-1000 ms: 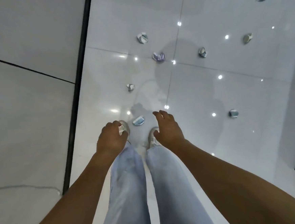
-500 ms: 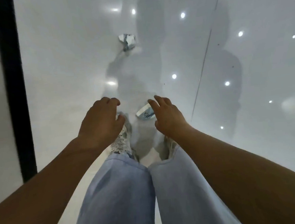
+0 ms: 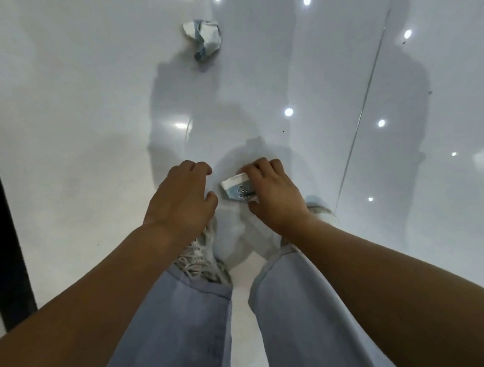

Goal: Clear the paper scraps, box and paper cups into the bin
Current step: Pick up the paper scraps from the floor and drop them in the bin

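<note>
Your right hand (image 3: pixel 274 192) is on a flattened paper cup (image 3: pixel 237 189), white with a blue band and a small printed figure. The cup lies on its side on the glossy white floor (image 3: pixel 85 123), just ahead of your shoes. Your fingers curl over its far edge and your thumb comes to its near edge, so the hand is pinching the cup, though it is not possible to see if the cup has left the floor.

Your left hand (image 3: pixel 182 199) hangs just beside the cup, apart from it. Its fingers are loosely curled, and nothing can be seen in it.

The step in hand looks to be the pick-up of this one cup, and the task seems far from the end. A crumpled paper scrap (image 3: pixel 202 38) lies further ahead on the floor, well apart from both hands. The bin and the box are not in view.

For the next move, you probably need to close the grip firmly, because a crushed cup is light and can slip on this smooth floor. Then lift it and either carry it to the bin or step forward for the scrap with your free left hand.
</note>
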The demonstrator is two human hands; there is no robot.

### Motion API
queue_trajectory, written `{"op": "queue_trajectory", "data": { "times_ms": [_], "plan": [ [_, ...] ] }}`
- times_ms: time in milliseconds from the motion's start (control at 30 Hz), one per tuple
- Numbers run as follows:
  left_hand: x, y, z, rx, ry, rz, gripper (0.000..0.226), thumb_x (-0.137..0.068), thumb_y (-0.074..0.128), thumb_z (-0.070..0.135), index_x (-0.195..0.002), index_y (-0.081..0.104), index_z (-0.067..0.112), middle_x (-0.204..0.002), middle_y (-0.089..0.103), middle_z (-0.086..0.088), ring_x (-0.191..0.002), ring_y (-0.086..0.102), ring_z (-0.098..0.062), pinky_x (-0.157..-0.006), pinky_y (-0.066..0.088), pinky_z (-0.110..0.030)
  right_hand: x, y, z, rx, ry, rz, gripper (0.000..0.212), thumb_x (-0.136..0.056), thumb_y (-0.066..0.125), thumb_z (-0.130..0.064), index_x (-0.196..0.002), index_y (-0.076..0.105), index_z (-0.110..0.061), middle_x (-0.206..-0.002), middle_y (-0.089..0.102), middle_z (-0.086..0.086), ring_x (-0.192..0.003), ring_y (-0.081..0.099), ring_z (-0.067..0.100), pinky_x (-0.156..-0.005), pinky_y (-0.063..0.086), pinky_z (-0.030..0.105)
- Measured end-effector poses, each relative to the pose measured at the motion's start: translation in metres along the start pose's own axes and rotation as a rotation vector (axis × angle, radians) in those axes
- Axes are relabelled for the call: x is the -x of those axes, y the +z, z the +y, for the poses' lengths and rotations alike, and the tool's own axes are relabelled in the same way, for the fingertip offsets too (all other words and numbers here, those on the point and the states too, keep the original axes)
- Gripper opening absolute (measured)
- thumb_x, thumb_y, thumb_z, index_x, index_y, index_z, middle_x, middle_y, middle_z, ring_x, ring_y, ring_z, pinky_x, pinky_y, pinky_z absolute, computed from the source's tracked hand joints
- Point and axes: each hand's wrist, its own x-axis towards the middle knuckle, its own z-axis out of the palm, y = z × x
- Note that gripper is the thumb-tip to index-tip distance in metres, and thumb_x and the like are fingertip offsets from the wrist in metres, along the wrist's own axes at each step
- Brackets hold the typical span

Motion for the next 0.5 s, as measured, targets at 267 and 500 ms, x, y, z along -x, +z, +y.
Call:
{"op": "queue_trajectory", "data": {
  "times_ms": [267, 500],
  "plan": [
    [0.024, -0.041, 0.043, -0.066, 0.057, -0.080, 0.075, -0.082, 0.071, 0.018, -0.144, 0.028, 0.016, -0.140, 0.042, -0.004, -0.126, 0.042, -0.020, -0.097, 0.044, -0.032, 0.027, -0.073, -0.052, -0.186, 0.008, 0.001, 0.065, -0.077, 0.077, -0.026, -0.132, 0.045, -0.015, -0.128, 0.048, 0.004, -0.114, 0.044, 0.020, -0.090, 0.049, 0.033],
    [0.069, -0.097, 0.066, -0.075, 0.090, -0.019, 0.059, -0.083, 0.066, 0.014, -0.136, 0.040, 0.017, -0.125, 0.052, -0.002, -0.114, 0.048, -0.020, -0.089, 0.046, -0.029, 0.059, -0.157, -0.109, -0.175, -0.024, -0.022, 0.056, -0.081, 0.069, -0.010, -0.131, 0.044, -0.011, -0.128, 0.046, 0.004, -0.113, 0.045, 0.019, -0.087, 0.048, 0.029]
  ]
}}
